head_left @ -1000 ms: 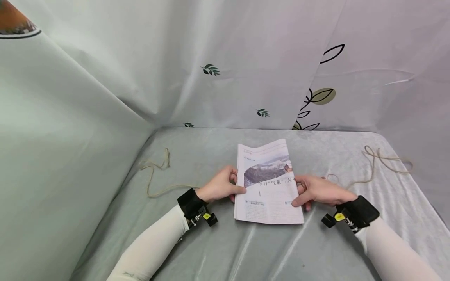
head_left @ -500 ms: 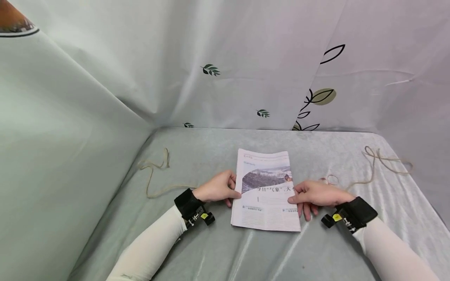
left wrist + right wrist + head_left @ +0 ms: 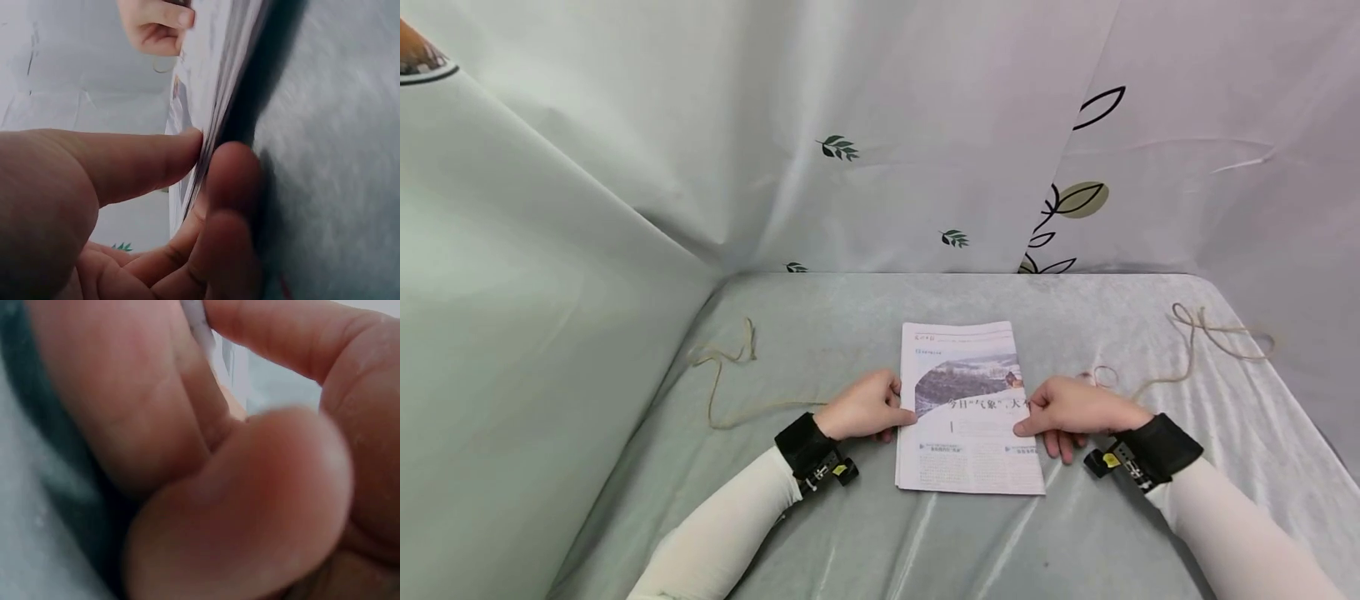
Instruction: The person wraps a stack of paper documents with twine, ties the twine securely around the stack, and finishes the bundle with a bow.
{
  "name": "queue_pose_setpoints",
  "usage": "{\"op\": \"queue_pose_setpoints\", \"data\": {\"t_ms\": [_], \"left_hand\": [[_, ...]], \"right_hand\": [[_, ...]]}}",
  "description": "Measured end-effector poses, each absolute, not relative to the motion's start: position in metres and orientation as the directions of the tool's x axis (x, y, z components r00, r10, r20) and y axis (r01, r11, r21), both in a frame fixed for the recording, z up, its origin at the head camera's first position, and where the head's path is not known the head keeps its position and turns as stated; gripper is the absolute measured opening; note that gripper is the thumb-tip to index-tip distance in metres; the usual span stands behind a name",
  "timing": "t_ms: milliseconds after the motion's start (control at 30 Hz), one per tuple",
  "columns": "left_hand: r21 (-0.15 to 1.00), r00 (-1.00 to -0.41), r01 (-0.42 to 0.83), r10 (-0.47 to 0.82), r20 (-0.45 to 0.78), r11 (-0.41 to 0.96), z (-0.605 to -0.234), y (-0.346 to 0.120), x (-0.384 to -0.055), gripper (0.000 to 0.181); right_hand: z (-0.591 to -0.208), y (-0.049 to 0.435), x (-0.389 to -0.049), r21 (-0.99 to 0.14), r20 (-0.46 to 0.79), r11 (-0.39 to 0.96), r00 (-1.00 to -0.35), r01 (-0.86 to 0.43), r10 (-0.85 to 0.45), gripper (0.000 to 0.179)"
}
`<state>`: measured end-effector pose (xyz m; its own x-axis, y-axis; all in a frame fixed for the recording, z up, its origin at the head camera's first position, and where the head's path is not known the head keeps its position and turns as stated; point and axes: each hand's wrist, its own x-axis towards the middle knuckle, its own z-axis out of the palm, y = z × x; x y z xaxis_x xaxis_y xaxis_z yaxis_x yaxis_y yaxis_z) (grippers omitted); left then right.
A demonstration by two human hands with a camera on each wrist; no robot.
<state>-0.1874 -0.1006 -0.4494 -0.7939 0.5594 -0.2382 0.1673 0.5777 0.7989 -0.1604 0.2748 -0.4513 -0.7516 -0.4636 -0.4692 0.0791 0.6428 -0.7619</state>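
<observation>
Newspaper sits mid-frame, flat on or just above the worktop. The left hand has its grip narrowed to the folded stack, thumb above and fingers beneath; the right hand pinches the opposite edge, thumb on top, probably so the layered sheets stay square. Twine trails at centre left and a second strand at centre right, perhaps one length running beneath, though whether they join is hidden
</observation>
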Motion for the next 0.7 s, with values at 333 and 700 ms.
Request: {"op": "queue_pose_setpoints", "data": {"t_ms": [333, 700], "left_hand": [[0.600, -0.772, 0.385, 0.601, -0.206, 0.701, -0.449, -0.115, -0.197, 0.015], [0.448, -0.797, 0.529, 0.603, -0.028, 0.720, -0.452, -0.112, -0.200, 0.014]], "right_hand": [[-0.447, 0.281, -0.162, -0.715, -0.367, 0.699, -0.850, -0.003, -0.379, 0.039], [-0.453, 0.284, -0.168, -0.533, -0.082, 0.795, -0.917, -0.290, -0.389, 0.017]]}}
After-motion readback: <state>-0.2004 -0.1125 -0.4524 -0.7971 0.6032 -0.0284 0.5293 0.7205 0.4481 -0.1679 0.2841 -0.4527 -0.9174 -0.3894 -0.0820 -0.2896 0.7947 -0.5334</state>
